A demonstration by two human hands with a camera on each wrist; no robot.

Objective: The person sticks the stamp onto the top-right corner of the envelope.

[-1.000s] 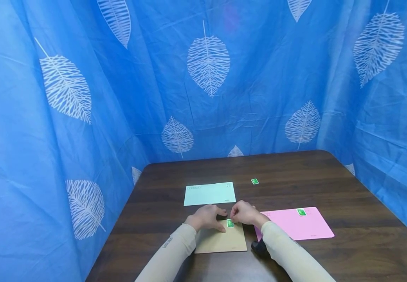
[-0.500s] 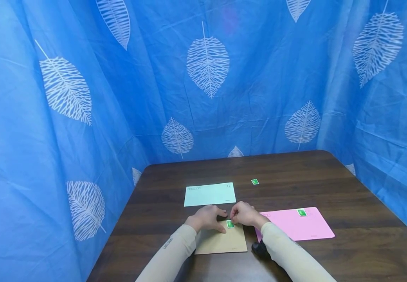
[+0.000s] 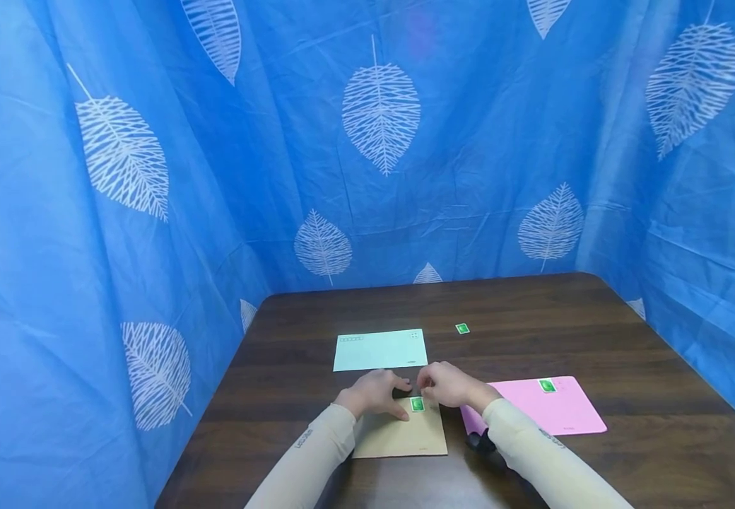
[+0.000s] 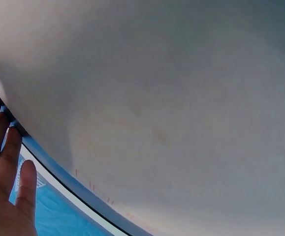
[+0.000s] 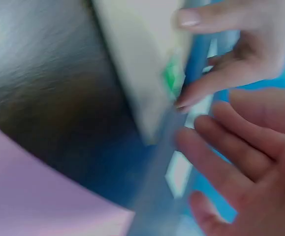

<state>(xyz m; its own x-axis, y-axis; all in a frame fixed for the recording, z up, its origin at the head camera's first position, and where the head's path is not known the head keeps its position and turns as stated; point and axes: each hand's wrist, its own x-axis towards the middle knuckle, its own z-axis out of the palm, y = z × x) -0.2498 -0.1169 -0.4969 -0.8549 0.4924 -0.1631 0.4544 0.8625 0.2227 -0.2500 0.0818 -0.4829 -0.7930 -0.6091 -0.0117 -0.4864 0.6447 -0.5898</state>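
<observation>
A tan envelope [image 3: 402, 440] lies in front of the person in the head view, with a green stamp [image 3: 417, 404] at its far right corner. The left hand [image 3: 374, 393] holds it steady, thumb laid on the paper and fingers reaching past its far edge. That envelope [image 4: 162, 93] fills most of the left wrist view beside extended fingers [image 4: 5, 155]. Just right of the stamp is the right hand [image 3: 451, 385], its fingers loosely bent. In the blurred right wrist view the right hand [image 5: 250, 162] has nothing in it and is apart from the stamp [image 5: 172, 76].
Behind the hands lies a pale green envelope [image 3: 380, 351]. A loose green stamp [image 3: 462, 329] rests further back on the dark wooden table [image 3: 520, 311]. To the right is a pink envelope [image 3: 548, 410] bearing a stamp [image 3: 547, 385], partly under the right forearm. A blue curtain [image 3: 469, 141] surrounds the table.
The right hand has drawn slightly right, away from the stamp on the tan envelope, and its fingers have loosened. The left hand keeps its place.
</observation>
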